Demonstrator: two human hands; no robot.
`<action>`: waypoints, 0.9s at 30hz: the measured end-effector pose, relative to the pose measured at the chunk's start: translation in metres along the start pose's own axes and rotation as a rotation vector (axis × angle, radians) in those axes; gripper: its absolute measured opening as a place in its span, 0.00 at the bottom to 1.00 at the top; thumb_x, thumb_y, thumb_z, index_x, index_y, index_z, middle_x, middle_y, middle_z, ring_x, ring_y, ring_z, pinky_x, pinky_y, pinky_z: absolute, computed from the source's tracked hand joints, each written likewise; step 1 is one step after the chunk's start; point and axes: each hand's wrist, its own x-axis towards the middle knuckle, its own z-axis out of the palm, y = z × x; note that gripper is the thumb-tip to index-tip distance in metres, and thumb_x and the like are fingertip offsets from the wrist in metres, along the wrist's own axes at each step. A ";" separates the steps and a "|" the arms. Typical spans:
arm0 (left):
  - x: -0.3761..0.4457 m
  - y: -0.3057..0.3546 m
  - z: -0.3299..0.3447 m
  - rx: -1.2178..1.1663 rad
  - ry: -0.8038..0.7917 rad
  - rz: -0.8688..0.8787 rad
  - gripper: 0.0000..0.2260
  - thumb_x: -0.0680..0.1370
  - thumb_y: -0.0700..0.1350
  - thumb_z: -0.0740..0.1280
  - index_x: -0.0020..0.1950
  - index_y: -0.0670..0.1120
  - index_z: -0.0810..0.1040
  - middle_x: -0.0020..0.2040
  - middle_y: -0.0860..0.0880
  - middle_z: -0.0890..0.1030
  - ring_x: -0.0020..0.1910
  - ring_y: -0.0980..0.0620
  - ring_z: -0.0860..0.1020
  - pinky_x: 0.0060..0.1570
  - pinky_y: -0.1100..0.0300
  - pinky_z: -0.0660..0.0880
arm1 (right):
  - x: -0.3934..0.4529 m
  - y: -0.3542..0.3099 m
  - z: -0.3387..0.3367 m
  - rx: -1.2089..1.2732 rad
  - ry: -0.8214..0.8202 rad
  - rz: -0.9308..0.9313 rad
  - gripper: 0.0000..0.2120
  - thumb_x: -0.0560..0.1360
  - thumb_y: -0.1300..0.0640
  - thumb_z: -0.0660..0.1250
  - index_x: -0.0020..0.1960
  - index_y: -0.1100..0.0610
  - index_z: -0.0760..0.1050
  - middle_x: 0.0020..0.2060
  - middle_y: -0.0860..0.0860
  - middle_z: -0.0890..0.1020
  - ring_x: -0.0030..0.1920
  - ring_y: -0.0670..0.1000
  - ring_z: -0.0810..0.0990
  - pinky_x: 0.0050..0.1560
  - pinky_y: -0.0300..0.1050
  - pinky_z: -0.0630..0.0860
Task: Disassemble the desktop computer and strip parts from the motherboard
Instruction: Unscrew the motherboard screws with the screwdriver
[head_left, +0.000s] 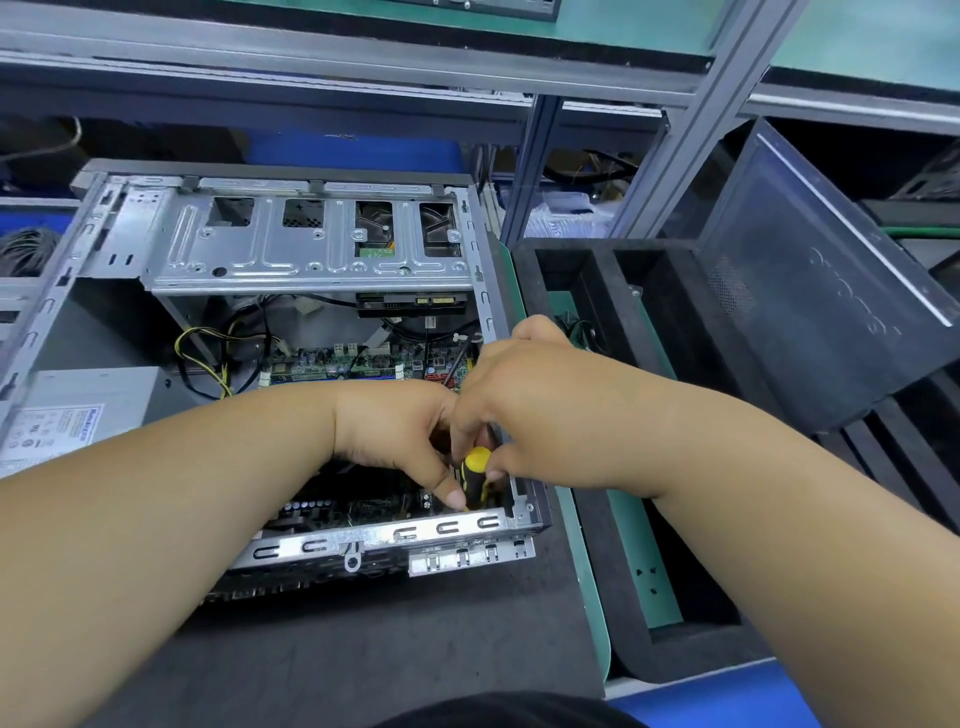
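Note:
An open desktop computer case (374, 535) lies on its side on the dark bench mat. Its green motherboard (332, 364) shows inside, partly hidden by my arms. My right hand (524, 400) grips a yellow and black screwdriver (475, 475) that stands nearly upright at the case's near right corner. My left hand (400, 436) reaches in beside it, fingers curled, thumb and fingertip touching the screwdriver's lower handle. The tip and the screw under it are hidden. A silver drive cage (306, 244) spans the far side, with a hard drive (410, 304) under it.
A grey power supply (78, 405) sits at the case's left, trailing yellow and black cables (208, 353). A black foam tray (623, 467) with compartments lies to the right. The removed side panel (831, 291) leans there. Shelf rails (363, 67) run overhead.

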 end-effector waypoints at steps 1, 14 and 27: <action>0.000 -0.001 -0.001 -0.004 0.000 -0.011 0.09 0.69 0.42 0.78 0.45 0.49 0.81 0.41 0.60 0.82 0.42 0.62 0.78 0.49 0.70 0.72 | 0.001 0.000 0.000 0.002 -0.016 0.007 0.11 0.76 0.48 0.69 0.58 0.39 0.78 0.50 0.42 0.78 0.61 0.52 0.67 0.66 0.51 0.59; 0.005 0.005 0.006 0.115 0.088 0.041 0.14 0.67 0.48 0.79 0.36 0.66 0.78 0.37 0.62 0.80 0.39 0.63 0.76 0.47 0.63 0.75 | -0.008 0.000 -0.004 0.010 0.094 -0.013 0.07 0.74 0.44 0.70 0.46 0.44 0.73 0.44 0.43 0.78 0.53 0.46 0.71 0.65 0.50 0.57; 0.004 -0.003 0.004 0.077 -0.005 -0.012 0.07 0.69 0.46 0.77 0.40 0.55 0.81 0.37 0.67 0.79 0.39 0.70 0.76 0.41 0.80 0.67 | -0.005 -0.002 0.000 -0.041 0.045 -0.060 0.09 0.74 0.54 0.71 0.53 0.44 0.81 0.48 0.43 0.79 0.58 0.46 0.69 0.64 0.47 0.55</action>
